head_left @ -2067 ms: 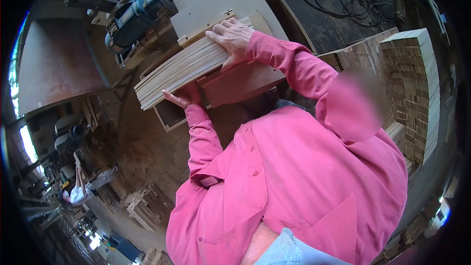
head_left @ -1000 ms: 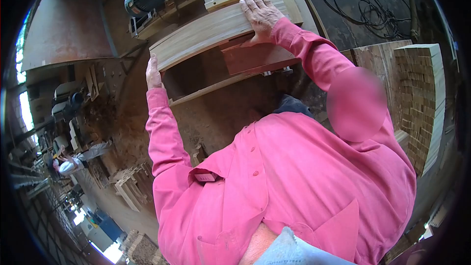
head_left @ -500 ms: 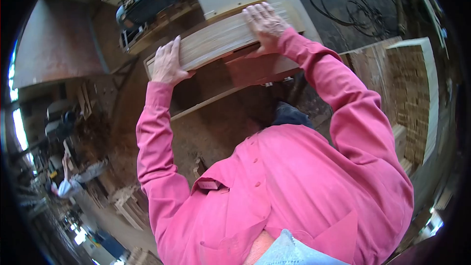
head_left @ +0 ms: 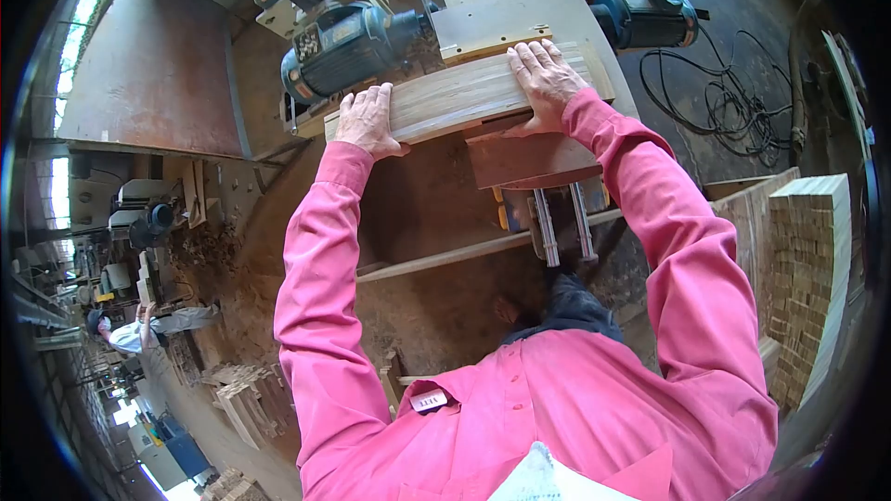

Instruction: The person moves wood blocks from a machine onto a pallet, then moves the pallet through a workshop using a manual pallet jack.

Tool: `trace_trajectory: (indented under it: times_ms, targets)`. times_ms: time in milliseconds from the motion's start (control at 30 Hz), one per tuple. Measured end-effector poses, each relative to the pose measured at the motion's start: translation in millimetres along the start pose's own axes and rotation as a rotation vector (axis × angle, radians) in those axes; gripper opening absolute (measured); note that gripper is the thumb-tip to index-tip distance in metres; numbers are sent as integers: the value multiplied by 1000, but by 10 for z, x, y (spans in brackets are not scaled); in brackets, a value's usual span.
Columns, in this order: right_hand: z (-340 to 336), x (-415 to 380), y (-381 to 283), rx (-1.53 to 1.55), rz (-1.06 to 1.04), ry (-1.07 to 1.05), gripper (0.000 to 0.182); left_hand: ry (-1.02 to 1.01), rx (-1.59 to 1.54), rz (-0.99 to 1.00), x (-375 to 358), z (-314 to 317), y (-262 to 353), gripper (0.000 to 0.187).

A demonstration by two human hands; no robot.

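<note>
A stack of long wooden strips (head_left: 453,93) lies side by side across the sliding carriage of a machine. My left hand (head_left: 368,121) grips the strips near their left end, fingers over the top and thumb along the near edge. Towards the right end, my right hand (head_left: 548,83) holds the same strips, with its fingers stretched across them and its thumb low on the near side. A narrow wooden fence (head_left: 497,49) runs behind the strips, against the pale metal table plate (head_left: 497,0). Below the right hand is a reddish-brown board (head_left: 529,162).
Blue motors flank the plate, one left (head_left: 348,48) and one right (head_left: 648,17). Metal rails (head_left: 548,227) stick out towards me. Coiled cables (head_left: 719,83) lie on the floor. Stacked wooden blocks (head_left: 807,288) stand at right. Another person (head_left: 130,334) works far left.
My view has shifted, so the machine sits lower and further right, and both motors and the rails show. My hands keep about the same places on the strips.
</note>
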State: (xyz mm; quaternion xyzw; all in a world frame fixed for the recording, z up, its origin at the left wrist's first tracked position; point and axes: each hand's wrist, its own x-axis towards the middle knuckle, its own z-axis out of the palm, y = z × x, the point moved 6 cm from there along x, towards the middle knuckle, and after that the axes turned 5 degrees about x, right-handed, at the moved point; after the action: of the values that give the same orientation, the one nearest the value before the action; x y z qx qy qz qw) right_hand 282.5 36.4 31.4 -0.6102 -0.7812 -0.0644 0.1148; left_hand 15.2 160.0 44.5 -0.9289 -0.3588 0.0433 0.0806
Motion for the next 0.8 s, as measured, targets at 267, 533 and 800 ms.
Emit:
trace_trajectory:
  times_ms: [267,533,800]
  targets:
    - [283,1157,795,-42,-29,83,124,-96,71,-92,1302,-16,-571,114]
    - [501,2004,1383,-9,8,83,123,-28,77,-62,2188,27,-1030,110]
    - [588,2410,1667,-13,38,84,124,41,30,-138,2470,79,-1239,106]
